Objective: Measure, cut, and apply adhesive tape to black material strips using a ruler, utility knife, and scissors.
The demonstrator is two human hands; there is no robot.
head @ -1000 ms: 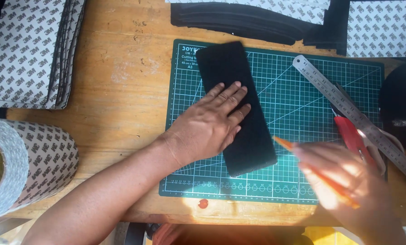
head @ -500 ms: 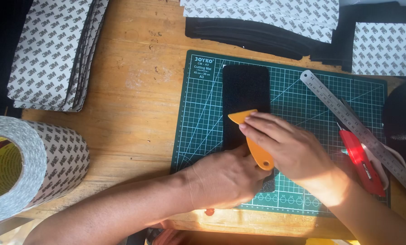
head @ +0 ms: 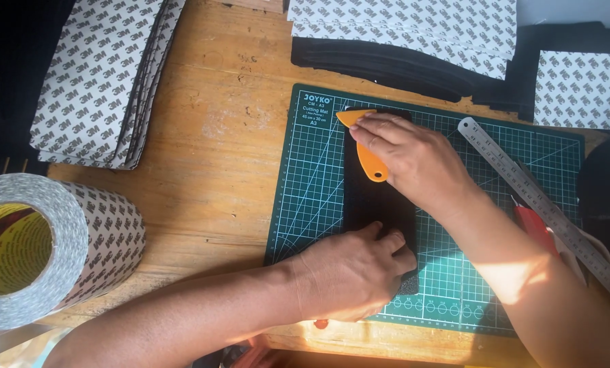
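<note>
Right hand (head: 414,160) grasping orange plastic scraper (head: 363,146) | left hand (head: 356,272) flat, pinning black rectangular strip (head: 376,204) | risk: strip may shift if pressure slackens

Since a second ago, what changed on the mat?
The right hand brought the orange plastic scraper onto the black rectangular strip and slid it to the far end. The left hand shifted from mid-strip to the near end. The green cutting mat and steel ruler stayed.
</note>
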